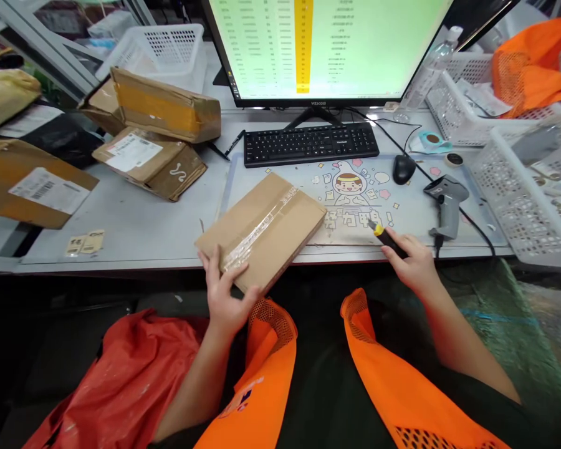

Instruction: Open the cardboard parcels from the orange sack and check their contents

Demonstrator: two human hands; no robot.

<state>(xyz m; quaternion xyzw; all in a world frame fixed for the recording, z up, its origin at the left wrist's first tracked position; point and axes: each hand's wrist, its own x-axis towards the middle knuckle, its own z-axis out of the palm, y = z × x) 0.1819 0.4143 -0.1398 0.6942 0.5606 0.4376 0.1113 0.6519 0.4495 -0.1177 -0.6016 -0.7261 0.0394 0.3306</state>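
A flat brown cardboard box (280, 227), with clear tape along its middle, lies at an angle over the front edge of the desk. My left hand (227, 290) grips its near left corner, fingers spread over the top and thumb by the near edge. In my right hand (414, 262) is a utility knife (395, 243) with a black handle and a yellow collar. Its blade points up and left, over the printed desk mat (308, 181) and apart from the box.
Behind the mat are a keyboard (311, 144) and a monitor (318, 103). A mouse (403, 169) and a barcode scanner (449, 206) lie at right, beside a white basket (518, 206). Opened cartons (168, 118) and a labelled parcel (32, 187) sit at left.
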